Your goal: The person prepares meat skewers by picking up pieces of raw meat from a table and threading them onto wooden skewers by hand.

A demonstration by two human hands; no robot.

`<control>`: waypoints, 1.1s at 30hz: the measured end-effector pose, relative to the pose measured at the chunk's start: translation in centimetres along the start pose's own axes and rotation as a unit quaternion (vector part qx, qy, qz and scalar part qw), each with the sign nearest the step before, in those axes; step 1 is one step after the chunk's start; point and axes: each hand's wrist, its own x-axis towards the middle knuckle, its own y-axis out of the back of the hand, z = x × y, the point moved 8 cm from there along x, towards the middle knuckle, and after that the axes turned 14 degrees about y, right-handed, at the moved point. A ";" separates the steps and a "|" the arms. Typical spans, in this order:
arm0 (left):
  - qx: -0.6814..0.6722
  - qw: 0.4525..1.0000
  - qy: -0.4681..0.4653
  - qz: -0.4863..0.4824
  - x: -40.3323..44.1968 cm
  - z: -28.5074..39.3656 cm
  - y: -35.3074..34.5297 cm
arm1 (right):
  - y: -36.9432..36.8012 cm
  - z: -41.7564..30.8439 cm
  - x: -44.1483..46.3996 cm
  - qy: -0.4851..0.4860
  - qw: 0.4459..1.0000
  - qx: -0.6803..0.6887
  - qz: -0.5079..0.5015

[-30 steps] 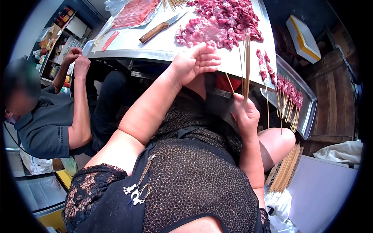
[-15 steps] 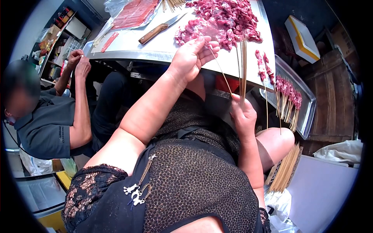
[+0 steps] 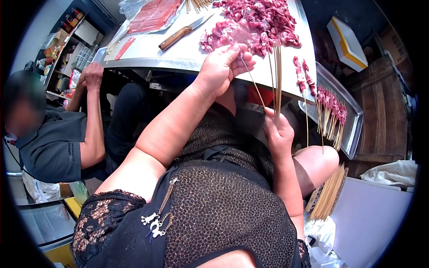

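Note:
My left hand (image 3: 222, 69) is palm up with curled fingers at the table's front edge, beside the heap of raw meat pieces (image 3: 263, 27). Between its thumb and fingers is what looks like a small meat piece, largely hidden. The tip of a single skewer (image 3: 254, 82) meets it there. Lower to the right, my right hand (image 3: 279, 131) grips that skewer's other end, along with a bundle of bare skewers (image 3: 278, 80) pointing up. Two skewers with meat (image 3: 298, 71) lie at the table's right edge.
A knife (image 3: 176, 37) and a bag of pink strips (image 3: 152, 18) lie on the table (image 3: 147, 56). More meat skewers (image 3: 330, 105) rest on a metal tray (image 3: 357, 129) at right. Bare skewers (image 3: 328, 194) stand below it. A co-worker (image 3: 58, 143) sits at left.
My left hand has closed its spread fingers, and the single skewer has swung up to it. My right hand has shifted slightly left. The co-worker's hands have moved slightly.

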 end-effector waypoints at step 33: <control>0.015 0.995 0.057 -0.076 0.0 -0.7 -1.3 | -4.2 1.4 -2.0 -0.260 0.918 0.298 -0.015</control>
